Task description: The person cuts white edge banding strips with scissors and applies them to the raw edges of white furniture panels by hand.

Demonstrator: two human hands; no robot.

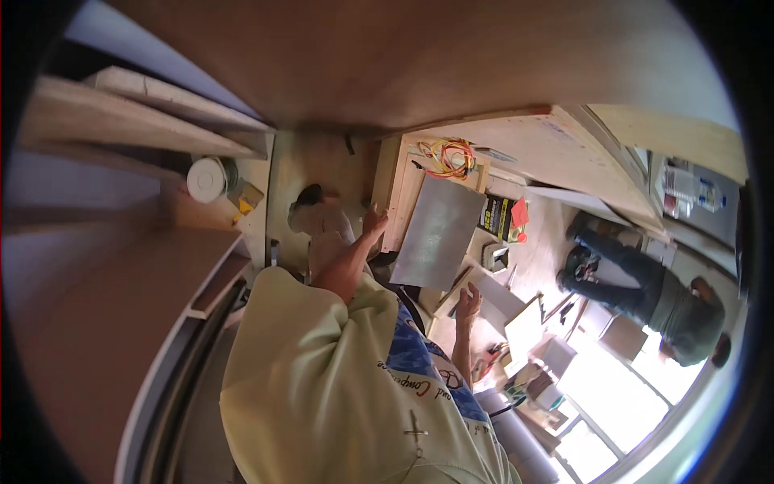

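My left hand [374, 219] reaches forward from a pale yellow-green sleeve, fingers apart, and touches the side edge of a light wooden frame [393, 202]. It holds nothing. A flat grey metal sheet [436, 234] leans on that frame just right of the hand. My right hand [468, 302] hovers lower and to the right, fingers spread and empty, just below the sheet's lower corner and beside a white board [501, 300]. Whether it touches anything cannot be told.
A coil of yellow and orange cable [448, 156] lies on top of the frame. A black and yellow package [495, 216] and small tools are nearby. Another person in dark clothes [645, 284] bends over at right. Wooden boards [153, 129] and a white round disc [206, 179] are at left.
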